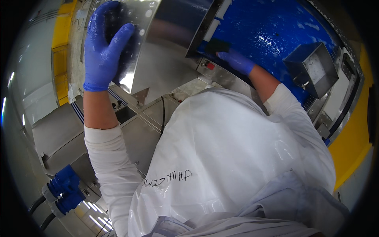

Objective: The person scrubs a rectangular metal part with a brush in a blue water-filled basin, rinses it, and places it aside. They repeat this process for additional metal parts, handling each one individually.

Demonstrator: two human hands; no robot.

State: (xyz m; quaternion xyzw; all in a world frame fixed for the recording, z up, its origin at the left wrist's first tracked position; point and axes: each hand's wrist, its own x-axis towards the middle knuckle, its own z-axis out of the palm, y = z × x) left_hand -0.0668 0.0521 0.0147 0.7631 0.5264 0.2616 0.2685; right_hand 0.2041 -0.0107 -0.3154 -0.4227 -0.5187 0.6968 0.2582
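My left hand [102, 55], in a blue-violet glove, is raised at the upper left. Its thumb stands apart from the curved fingers, and it lies at the edge of a shiny metal panel [136, 51] dotted with wet spots or suds. No object shows in it. Over a wet blue belt [264, 27], my right hand [236, 62], gloved alike, is closed on a dark green scouring pad [217, 46]. The pad rests near the belt's near left corner, and some of the fingers are hidden.
An open metal box [314, 69] stands on the belt's right side. A red switch [211, 66] sits on the near frame. Steel cabinets [59, 130] and blue plugs with black cables [65, 189] are at lower left. Yellow structures [351, 154] flank the machine.
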